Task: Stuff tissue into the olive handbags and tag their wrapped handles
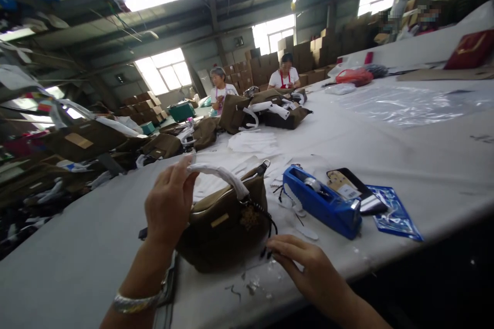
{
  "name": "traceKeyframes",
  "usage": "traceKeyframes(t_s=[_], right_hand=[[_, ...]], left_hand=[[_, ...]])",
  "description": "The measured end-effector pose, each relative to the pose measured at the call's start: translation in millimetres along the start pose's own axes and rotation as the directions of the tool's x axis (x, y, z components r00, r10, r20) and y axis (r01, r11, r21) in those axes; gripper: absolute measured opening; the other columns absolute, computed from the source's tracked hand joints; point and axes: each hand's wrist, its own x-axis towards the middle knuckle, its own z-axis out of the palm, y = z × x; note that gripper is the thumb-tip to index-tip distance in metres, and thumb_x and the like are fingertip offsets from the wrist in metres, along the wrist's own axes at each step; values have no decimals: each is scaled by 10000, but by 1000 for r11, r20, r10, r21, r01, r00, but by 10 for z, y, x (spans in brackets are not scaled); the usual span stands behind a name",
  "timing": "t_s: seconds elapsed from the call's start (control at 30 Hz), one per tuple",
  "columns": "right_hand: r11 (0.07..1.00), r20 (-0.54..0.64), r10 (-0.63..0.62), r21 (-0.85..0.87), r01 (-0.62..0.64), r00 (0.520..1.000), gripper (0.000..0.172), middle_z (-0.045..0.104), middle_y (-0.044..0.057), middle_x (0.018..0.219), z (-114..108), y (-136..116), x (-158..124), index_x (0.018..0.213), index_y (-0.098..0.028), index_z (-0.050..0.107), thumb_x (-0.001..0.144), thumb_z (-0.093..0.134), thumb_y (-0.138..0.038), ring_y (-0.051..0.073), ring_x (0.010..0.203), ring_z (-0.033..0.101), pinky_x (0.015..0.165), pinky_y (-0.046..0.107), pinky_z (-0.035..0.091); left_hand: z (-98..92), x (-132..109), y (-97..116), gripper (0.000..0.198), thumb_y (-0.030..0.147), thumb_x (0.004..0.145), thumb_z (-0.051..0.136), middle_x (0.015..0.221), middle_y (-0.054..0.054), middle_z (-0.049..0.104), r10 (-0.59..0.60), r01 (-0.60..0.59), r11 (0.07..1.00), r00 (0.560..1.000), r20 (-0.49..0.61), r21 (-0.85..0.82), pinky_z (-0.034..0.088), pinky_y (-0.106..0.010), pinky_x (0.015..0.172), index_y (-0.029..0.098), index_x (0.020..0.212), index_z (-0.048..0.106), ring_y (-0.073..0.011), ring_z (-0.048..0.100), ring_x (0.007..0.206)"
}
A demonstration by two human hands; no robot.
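Note:
A dark olive-brown handbag (224, 234) stands on the white-covered table in front of me. Its handle (219, 170) is wrapped in white material, and my left hand (170, 203) is closed around the handle's left end. A small metal-coloured plate sits on the bag's front. From the handle's right end hang a flower-shaped charm (249, 218) and a dark braided cord (273, 218). At the bag's lower right, my right hand (304, 264) pinches at the hanging cord's end; the exact contact between fingertips and cord is hard to make out.
Right of the bag are a blue tape dispenser (322, 203), a dark phone-like object (357, 187) and a blue-edged packet (395, 211). More brown bags (235, 113) lie across the table, with clear plastic sheeting (405, 105) at right. Two people work at the far side.

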Motion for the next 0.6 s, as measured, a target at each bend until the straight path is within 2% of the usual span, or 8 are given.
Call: traceKeyframes(t_s=[0.07,0.17,0.23,0.3,0.37,0.43,0.53,0.6], right_hand=[[998,-56,28,-53,-31,998,277,740,36,1104,-156,53,-78,1194,-246,688,953,586,-156,159,1017,710,912,233,571],[974,-195,114,-173,-149,974,228,753,26,1043,-449,160,-208,1165,-252,700,962,598,-229,157,870,734,821,230,593],[940,-274,181,-233,-248,945,200,758,23,1027,-621,237,-278,1125,-254,716,958,609,-286,166,824,737,797,246,599],[909,-305,244,-260,-327,921,201,760,27,1044,-719,311,-312,1098,-250,725,955,608,-330,179,825,740,793,263,603],[891,-278,283,-279,-359,918,215,762,37,1045,-724,386,-297,1080,-232,730,954,599,-347,186,824,742,782,272,606],[883,-230,291,-308,-353,929,217,763,54,1035,-649,468,-237,1060,-206,734,956,583,-323,200,866,741,814,292,602],[869,-192,289,-359,-341,938,200,756,77,1019,-466,599,-105,1036,-178,738,934,592,-271,229,924,730,851,330,584],[857,-180,295,-384,-343,938,193,747,75,998,-340,674,-22,1037,-179,741,908,632,-273,229,885,726,817,332,579]], left_hand=[[-1,-69,6,512,266,970,568,1430,-146,573,93,-96,995,991,-93,-27,420,-453,1094,208,1468,464,-315,518,1325],[-22,-292,76,705,136,856,709,1536,-171,447,178,-181,983,947,-267,14,304,-549,1186,212,1500,431,-350,368,1445],[-14,-515,167,774,52,761,777,1471,-172,525,245,-259,966,894,-374,12,333,-535,1177,206,1463,490,-350,434,1402],[30,-759,309,777,-10,714,785,1305,-147,663,287,-353,929,876,-389,-110,444,-442,1106,189,1422,535,-294,596,1244],[106,-989,501,687,-24,747,744,1153,-110,736,220,-317,889,928,-300,-330,537,-351,980,180,1378,560,-232,688,1069],[195,-1184,716,520,11,831,677,1112,-90,745,38,-109,846,989,-144,-523,565,-324,920,194,1309,587,-206,708,1003],[300,-1423,984,330,84,915,604,1093,-62,750,-141,170,733,985,97,-659,574,-299,914,218,1216,623,-185,723,977],[343,-1567,1087,294,103,924,597,1070,-43,762,-116,199,696,979,166,-690,578,-281,912,233,1183,648,-180,732,973]])
